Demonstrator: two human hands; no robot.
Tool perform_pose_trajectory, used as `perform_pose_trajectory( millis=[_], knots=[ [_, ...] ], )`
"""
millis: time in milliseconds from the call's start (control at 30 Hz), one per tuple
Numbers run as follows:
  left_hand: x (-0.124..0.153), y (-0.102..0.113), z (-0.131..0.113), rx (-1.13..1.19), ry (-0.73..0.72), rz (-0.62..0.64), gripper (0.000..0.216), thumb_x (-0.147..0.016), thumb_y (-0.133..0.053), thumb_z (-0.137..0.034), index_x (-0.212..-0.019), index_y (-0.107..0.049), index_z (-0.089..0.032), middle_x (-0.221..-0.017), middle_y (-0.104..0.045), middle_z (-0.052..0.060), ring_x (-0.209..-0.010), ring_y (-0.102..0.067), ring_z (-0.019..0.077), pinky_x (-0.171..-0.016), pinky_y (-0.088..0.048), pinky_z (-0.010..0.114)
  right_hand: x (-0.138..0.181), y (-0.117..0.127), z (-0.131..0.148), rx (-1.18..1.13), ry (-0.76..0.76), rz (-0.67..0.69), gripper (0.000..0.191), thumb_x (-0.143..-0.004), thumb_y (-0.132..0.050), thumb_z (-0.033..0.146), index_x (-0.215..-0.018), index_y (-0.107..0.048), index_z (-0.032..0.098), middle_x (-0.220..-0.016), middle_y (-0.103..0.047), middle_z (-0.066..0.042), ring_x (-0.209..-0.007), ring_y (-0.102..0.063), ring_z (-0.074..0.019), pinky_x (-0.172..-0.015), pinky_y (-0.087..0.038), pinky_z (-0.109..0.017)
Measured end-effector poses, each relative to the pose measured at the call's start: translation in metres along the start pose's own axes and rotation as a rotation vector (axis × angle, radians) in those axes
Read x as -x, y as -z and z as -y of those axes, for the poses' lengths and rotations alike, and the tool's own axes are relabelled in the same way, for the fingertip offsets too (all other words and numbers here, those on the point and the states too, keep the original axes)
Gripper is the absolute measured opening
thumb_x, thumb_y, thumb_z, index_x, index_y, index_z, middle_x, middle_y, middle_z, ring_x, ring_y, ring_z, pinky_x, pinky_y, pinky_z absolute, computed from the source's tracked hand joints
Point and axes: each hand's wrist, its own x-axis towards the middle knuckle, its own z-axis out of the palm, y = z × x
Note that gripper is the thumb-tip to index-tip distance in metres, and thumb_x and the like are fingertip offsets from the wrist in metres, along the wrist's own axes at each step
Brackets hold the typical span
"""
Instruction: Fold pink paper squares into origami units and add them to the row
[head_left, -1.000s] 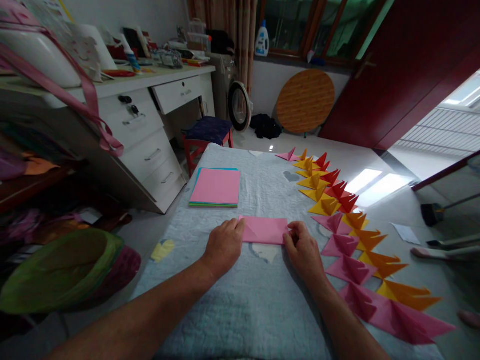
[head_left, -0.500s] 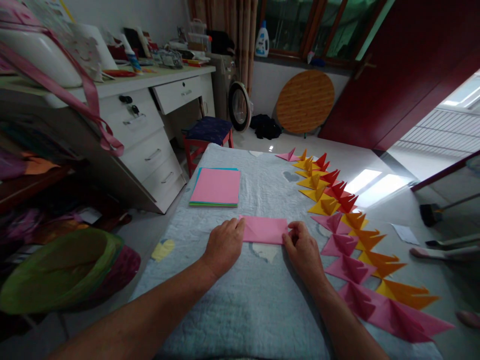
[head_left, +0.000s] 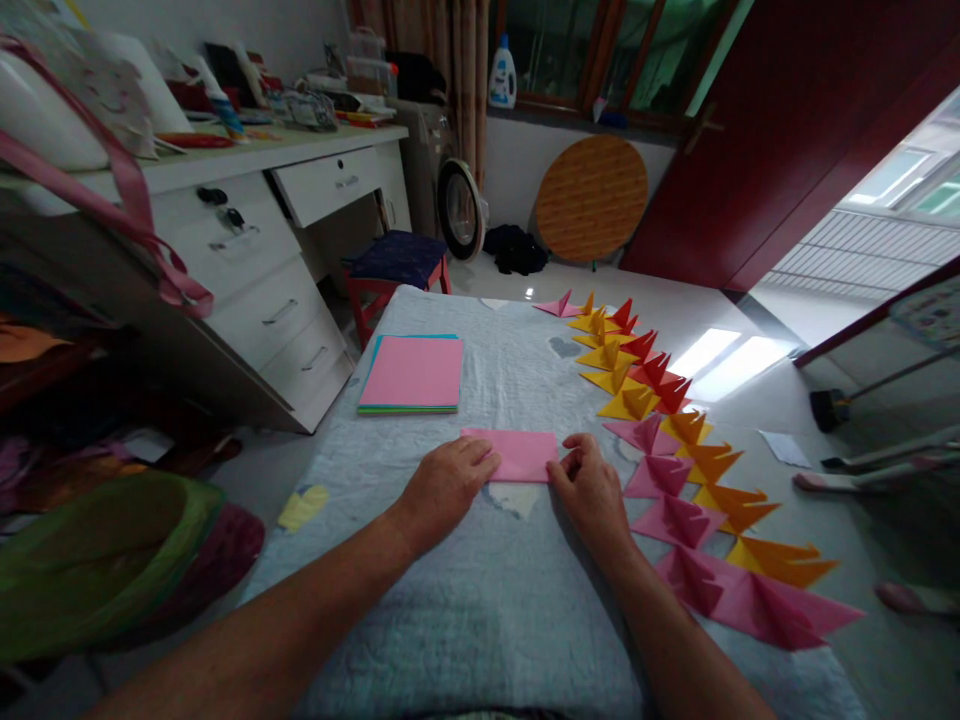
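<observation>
A pink sheet folded into a rectangle (head_left: 517, 452) lies on the pale quilted cloth (head_left: 487, 600). My left hand (head_left: 444, 487) rests on its left end, fingers flat and pressing the paper down. My right hand (head_left: 591, 490) pinches the sheet's right edge between thumb and fingers. A stack of coloured square paper with a pink sheet on top (head_left: 414, 373) lies a little farther away to the left. Along the right side runs a row of folded paper shapes (head_left: 675, 470) in pink, orange, yellow and red.
A white desk with drawers (head_left: 247, 270) stands at the left, cluttered on top. A red stool with a dark cushion (head_left: 395, 265) sits beyond the cloth. A round wooden board (head_left: 591, 198) leans on the far wall beside a dark red door (head_left: 787, 130). A green bag (head_left: 90, 560) lies near left.
The view has shifted slightly to the right and down. My left fingers have slid a little farther over the pink sheet; my right hand stays pinched on its right edge.
</observation>
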Motion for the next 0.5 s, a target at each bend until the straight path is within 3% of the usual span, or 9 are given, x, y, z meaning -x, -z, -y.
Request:
perform_pose_trajectory(
  millis=[133,300,500],
  knots=[
    [0.002,0.005,-0.009,-0.051,0.001,0.036,0.032,-0.095,-0.057,-0.018,-0.127,-0.062,-0.019,-0.122,-0.064,0.011,-0.113,-0.057,0.0260,-0.102,-0.048,0.041,0.000,0.000,-0.001,-0.004,0.008,-0.004,0.025,-0.079,-0.052,0.033,-0.100,-0.052,0.020,-0.064,-0.058,0.004,-0.064,-0.059,-0.0192,-0.062,-0.037,-0.029],
    [0.006,0.007,-0.022,-0.080,0.012,0.028,0.055,-0.092,-0.060,-0.054,-0.139,-0.057,-0.025,-0.130,-0.059,0.016,-0.119,-0.053,0.0321,-0.103,-0.045,0.046,0.000,0.000,-0.002,-0.009,0.015,0.003,0.024,-0.080,-0.051,0.032,-0.101,-0.052,0.019,-0.065,-0.058,0.003,-0.064,-0.059,-0.0191,-0.062,-0.038,-0.030],
    [0.011,0.004,-0.027,-0.071,0.022,0.057,0.076,-0.084,-0.056,-0.072,-0.144,-0.053,-0.025,-0.139,-0.055,0.018,-0.128,-0.047,0.0361,-0.108,-0.039,0.050,0.002,-0.002,-0.006,0.096,0.081,-0.039,0.020,-0.084,-0.054,0.028,-0.102,-0.056,0.018,-0.071,-0.060,0.000,-0.072,-0.059,-0.0218,-0.069,-0.045,-0.033]
  ],
)
